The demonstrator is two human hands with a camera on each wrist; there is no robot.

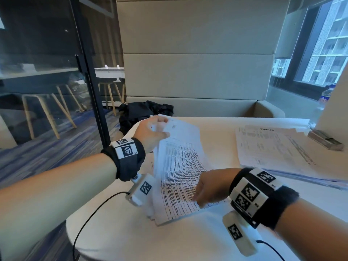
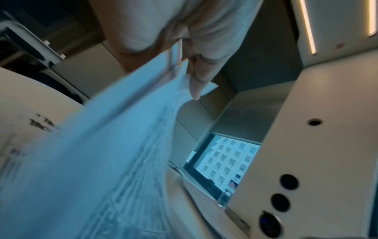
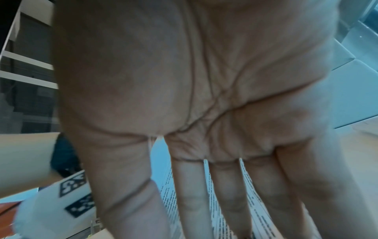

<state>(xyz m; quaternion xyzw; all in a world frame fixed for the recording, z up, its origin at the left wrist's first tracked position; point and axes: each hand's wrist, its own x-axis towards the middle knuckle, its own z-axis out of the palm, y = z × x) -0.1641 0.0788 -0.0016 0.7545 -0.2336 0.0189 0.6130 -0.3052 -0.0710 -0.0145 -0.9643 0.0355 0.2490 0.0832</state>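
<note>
A thin stack of white paper sheets [image 1: 180,166] is covered with small black print set in rows and boxes, like a chart. It sits by the left edge of the white table with rounded corners [image 1: 131,238]. Its long side runs from the near edge of the table away toward the far left corner. The near short end lies flat on the table. The far end is lifted off the table, so the sheets bend and the printed side faces up and to the right. The sheets fan apart a little along their left side.

The left hand [image 1: 150,132] holds the lifted far end, pinching it between thumb and fingers [image 2: 196,80]. The right hand [image 1: 211,185] lies palm down on the near end of the stack. Its fingers [image 3: 192,194] are straight and a little spread, pressing on the paper.

Another pile of white printed papers [image 1: 273,151] lies flat by the right edge of the table, well apart from the stack. A small grey metal box [image 1: 325,141] sits near that pile's far right corner. A black cloth [image 1: 143,112] lies on the pale bench [image 1: 197,106] beyond the far edge.
</note>
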